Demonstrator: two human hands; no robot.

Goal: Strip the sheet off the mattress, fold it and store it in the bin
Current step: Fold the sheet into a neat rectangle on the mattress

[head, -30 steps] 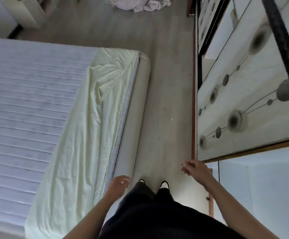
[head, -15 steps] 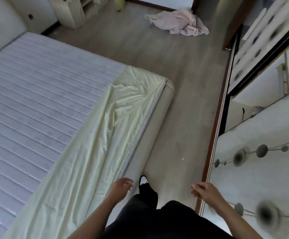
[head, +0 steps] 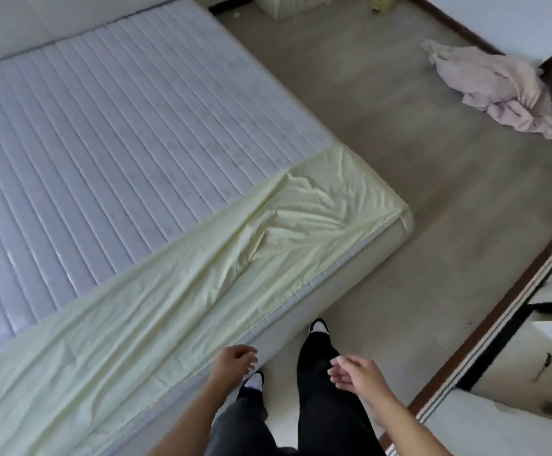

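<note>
Pale yellow sheet [head: 176, 268] peeled back off most of the quilted mattress [head: 110, 103] and bunched in a long strip along the near edge, far corner apparently hooked over the mattress corner, likely why the strip lies taut there and wrinkled around it; left hand [head: 233, 363] loosely curled and empty just beside the sheet's hem, not touching; right hand [head: 355, 373] likewise slack, fingers apart, holding nothing, out over the floor [head: 383, 110]. Stripping judged roughly half done, folding not yet begun; no bin identifiable in view; pink cloth [head: 495, 83] heaped well apart on the floor.
</note>
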